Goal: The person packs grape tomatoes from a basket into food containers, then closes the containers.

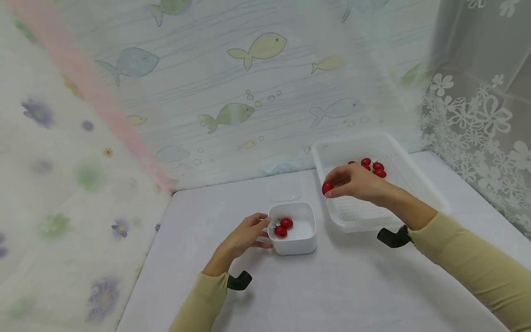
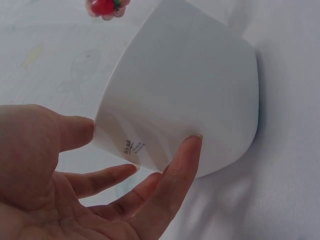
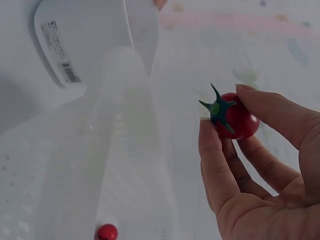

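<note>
The right hand [image 1: 352, 180] has its grip closed on a single red tomato [image 1: 327, 187], pinched between thumb and fingers; the right wrist view shows the green leafy crown at its stem end. In the head view this tomato appears at the left edge of the white basket [image 1: 352, 227], well apart from the white box [image 1: 295, 247]. The left hand [image 1: 245, 235] is in a relaxed, unclosed grip, its fingers touching the left side of that box, which stands upright on the counter [image 1: 332, 290]. Small dark lettering shows on the box's wall in the left wrist view. Two red tomatoes [image 1: 284, 227] lie inside the box, toward its left side. More tomatoes [image 1: 379, 169] sit together in the basket, partly hidden by the right hand. Behind the box lies a clear flat piece [image 1: 286, 198], and a fish-patterned curtain [image 1: 249, 74] hangs behind the counter.
</note>
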The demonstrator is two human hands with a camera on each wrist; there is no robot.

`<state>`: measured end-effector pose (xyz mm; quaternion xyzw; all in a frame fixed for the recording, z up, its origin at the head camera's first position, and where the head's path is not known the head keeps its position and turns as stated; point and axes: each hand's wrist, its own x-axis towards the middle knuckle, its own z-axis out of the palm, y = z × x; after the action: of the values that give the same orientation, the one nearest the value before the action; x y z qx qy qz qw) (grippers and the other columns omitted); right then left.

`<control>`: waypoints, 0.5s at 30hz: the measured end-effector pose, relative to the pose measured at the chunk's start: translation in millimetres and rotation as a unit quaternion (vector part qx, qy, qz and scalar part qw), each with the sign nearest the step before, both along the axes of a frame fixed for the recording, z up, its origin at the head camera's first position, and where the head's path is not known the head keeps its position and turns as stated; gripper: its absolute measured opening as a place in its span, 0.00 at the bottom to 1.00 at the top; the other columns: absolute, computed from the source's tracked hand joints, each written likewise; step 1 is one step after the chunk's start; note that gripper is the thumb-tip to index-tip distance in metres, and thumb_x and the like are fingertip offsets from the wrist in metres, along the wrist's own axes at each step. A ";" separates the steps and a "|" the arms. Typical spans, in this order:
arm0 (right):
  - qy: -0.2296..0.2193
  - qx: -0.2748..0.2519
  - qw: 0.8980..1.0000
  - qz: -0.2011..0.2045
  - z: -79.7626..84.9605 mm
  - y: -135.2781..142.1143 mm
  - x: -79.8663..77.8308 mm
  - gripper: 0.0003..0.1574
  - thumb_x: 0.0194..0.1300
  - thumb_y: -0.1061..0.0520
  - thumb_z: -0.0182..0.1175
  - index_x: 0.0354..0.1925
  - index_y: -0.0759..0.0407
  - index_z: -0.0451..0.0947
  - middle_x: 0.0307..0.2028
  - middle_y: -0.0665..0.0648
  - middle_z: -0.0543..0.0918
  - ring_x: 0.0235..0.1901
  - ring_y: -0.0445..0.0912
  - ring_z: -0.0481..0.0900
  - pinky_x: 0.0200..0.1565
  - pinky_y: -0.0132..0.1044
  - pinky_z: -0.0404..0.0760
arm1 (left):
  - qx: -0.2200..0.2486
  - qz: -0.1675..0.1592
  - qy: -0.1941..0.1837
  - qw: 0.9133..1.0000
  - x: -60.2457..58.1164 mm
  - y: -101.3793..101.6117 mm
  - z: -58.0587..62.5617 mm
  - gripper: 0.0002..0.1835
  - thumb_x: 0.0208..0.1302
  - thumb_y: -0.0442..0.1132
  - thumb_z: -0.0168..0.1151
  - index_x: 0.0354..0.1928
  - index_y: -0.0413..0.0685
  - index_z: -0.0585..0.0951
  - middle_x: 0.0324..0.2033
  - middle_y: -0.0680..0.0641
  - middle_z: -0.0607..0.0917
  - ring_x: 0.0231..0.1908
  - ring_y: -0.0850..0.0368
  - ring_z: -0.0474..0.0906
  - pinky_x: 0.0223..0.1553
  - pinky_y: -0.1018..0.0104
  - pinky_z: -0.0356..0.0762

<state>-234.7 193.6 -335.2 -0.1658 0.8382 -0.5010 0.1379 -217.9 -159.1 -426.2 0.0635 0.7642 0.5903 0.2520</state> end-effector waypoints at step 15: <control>0.021 0.015 0.999 0.048 -7.5 -35.4 7.4 0.17 0.63 0.56 0.73 0.48 0.60 0.83 0.41 0.56 0.86 0.45 0.50 0.83 0.47 0.40 0.84 | -0.002 0.003 -0.003 1.000 0.0 -0.4 0.7 0.26 0.81 0.49 0.51 0.68 0.37 0.69 0.64 0.35 0.74 0.50 0.46 0.82 0.46 0.54 0.89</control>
<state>-227.4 158.1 -342.8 -0.2147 0.8391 -0.4779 0.1463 -217.9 -159.5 -425.6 0.0586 0.7647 0.5899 0.2525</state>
